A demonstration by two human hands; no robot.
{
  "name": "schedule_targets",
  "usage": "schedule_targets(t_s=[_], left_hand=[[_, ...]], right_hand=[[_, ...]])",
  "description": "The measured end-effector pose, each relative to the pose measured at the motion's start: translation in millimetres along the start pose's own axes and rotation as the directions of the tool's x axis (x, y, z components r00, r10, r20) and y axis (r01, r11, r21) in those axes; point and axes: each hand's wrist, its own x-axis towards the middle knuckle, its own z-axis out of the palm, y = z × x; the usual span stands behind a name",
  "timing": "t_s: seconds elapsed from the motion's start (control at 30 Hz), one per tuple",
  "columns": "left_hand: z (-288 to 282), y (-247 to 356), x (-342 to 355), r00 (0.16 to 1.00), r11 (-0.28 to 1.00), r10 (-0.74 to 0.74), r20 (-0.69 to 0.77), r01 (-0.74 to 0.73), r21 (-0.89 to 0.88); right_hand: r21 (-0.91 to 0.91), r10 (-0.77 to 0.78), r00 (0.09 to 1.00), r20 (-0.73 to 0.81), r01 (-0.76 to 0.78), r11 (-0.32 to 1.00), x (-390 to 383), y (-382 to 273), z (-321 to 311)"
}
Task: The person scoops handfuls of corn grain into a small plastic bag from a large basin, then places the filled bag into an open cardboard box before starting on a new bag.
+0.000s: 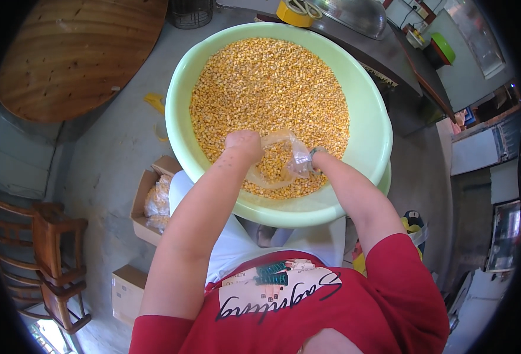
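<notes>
A wide pale green basin in front of me holds a broad layer of loose yellow corn kernels. Low over the near part of the corn is a clear plastic bag with its mouth spread, and kernels show in it. My left hand is closed like a fist at the bag's left edge. At the opposite side my right hand grips bunched plastic. Its fingers are mostly covered by the plastic and the wrist, where a bracelet shows.
Left of my legs, an open cardboard box contains bags of corn, and another carton sits closer. Wooden chairs and a round wooden tabletop are farther left. A dark counter carrying yellow tape borders the basin's far right.
</notes>
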Motion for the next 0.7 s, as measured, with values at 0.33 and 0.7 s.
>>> schedule_targets(t_s=[0.33,0.7], left_hand=[[1,-2,-2,1.000,0.997,-0.028,-0.005,0.028,0.065],[1,-6,-2,0.997,0.997,-0.069,-0.021,0.070,0.019]], right_hand=[[0.185,-0.127,0.992,-0.024,0.129,0.974,-12,-12,-28],[0.674,-0.241,0.965,0.102,0.111,0.730,-93,-94,-102]])
